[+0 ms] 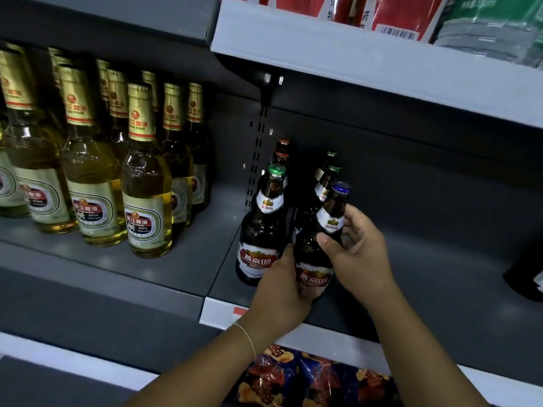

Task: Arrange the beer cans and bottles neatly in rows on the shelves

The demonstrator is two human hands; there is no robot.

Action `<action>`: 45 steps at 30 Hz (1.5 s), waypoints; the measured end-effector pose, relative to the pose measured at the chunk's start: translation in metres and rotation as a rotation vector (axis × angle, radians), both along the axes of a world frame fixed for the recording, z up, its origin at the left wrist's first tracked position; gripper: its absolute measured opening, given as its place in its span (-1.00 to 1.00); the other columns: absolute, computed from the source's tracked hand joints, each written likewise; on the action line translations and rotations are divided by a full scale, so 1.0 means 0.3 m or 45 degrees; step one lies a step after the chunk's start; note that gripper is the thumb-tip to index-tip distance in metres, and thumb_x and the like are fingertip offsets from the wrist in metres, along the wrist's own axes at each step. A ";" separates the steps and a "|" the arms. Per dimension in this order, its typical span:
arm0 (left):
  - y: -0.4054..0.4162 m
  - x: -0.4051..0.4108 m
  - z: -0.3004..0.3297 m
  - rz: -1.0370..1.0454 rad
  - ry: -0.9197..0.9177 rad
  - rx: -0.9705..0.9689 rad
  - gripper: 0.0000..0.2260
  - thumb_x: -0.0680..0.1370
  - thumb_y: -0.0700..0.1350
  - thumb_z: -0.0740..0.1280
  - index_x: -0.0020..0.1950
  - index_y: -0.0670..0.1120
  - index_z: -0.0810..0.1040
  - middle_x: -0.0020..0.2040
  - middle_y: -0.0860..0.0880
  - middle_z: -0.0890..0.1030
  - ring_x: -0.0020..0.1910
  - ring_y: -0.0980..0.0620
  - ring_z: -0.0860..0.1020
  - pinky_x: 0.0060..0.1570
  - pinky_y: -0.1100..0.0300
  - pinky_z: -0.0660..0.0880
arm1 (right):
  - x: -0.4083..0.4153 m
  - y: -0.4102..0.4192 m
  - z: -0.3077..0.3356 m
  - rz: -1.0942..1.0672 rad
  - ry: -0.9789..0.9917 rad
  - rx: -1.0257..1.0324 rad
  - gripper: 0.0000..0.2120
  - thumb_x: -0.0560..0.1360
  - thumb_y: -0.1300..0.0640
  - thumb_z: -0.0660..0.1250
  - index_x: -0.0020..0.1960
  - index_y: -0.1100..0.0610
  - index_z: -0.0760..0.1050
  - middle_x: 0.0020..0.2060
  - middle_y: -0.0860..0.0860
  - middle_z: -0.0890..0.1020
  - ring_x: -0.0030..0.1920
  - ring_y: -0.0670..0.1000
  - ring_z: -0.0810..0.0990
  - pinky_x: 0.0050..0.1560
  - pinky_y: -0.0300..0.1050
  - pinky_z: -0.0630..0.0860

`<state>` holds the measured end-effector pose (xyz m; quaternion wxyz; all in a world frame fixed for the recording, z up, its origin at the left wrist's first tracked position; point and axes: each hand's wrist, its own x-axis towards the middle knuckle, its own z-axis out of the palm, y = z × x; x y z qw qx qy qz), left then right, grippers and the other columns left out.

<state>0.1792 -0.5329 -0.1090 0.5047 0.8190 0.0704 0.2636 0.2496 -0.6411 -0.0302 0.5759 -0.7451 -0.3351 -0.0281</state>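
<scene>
1. Dark brown glass bottle with blue cap and red label (318, 245) sits at near edge of right grey metal shelf (440, 289), neck tilted right and far.
2. Left hand (282, 289) wrapped round label; right hand (357, 254) closed on shoulder. Both gripping, right one higher up.
3. Green-capped brown glass bottle (261, 230) just left, upright; 2 rows run far behind.
4. Probably needs uprighting in line.

Blue-capped brown bottle (320, 245), tilted, front-row
</scene>
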 end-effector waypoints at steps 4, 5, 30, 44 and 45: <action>0.003 0.004 -0.016 0.052 -0.002 0.081 -0.33 0.43 -0.12 0.49 0.47 -0.10 0.27 0.18 0.18 0.51 0.19 0.31 0.45 0.06 0.67 0.25 | 0.007 -0.002 -0.005 -0.006 0.010 -0.003 -0.49 0.47 0.33 0.44 0.37 0.06 0.45 0.15 -0.11 0.64 0.13 -0.26 0.59 0.10 -0.45 0.47; 0.006 0.006 -0.025 0.061 -0.004 0.107 -0.34 0.44 -0.09 0.49 0.47 -0.11 0.28 0.22 0.14 0.53 0.22 0.25 0.48 0.09 0.66 0.26 | 0.010 -0.006 -0.011 -0.007 0.018 0.000 -0.48 0.47 0.31 0.45 0.38 0.04 0.45 0.17 -0.11 0.64 0.17 -0.23 0.58 0.17 -0.38 0.49; 0.014 -0.027 -0.099 0.231 -0.184 0.302 -0.45 0.48 -0.11 0.38 0.41 -0.30 0.37 0.32 -0.18 0.52 0.32 0.10 0.38 0.34 0.56 0.09 | 0.004 -0.073 -0.302 0.058 0.369 0.093 -0.47 0.51 0.44 0.33 0.44 0.20 0.35 0.20 0.00 0.64 0.21 -0.09 0.61 0.18 -0.28 0.52; -0.007 -0.039 -0.107 0.292 -0.322 0.354 -0.46 0.49 -0.15 0.39 0.42 -0.31 0.37 0.34 -0.13 0.48 0.36 0.07 0.36 0.37 0.48 0.15 | 0.006 -0.073 -0.297 0.189 0.330 0.141 -0.49 0.53 0.39 0.33 0.45 0.18 0.35 0.22 -0.01 0.63 0.25 -0.05 0.60 0.23 -0.23 0.52; -0.013 -0.046 -0.103 0.304 -0.368 0.350 -0.48 0.50 -0.16 0.38 0.42 -0.30 0.37 0.36 -0.11 0.46 0.38 0.08 0.36 0.38 0.44 0.18 | 0.005 -0.075 -0.294 0.207 0.328 0.155 -0.49 0.53 0.38 0.33 0.45 0.19 0.35 0.23 0.00 0.63 0.26 -0.04 0.59 0.25 -0.21 0.52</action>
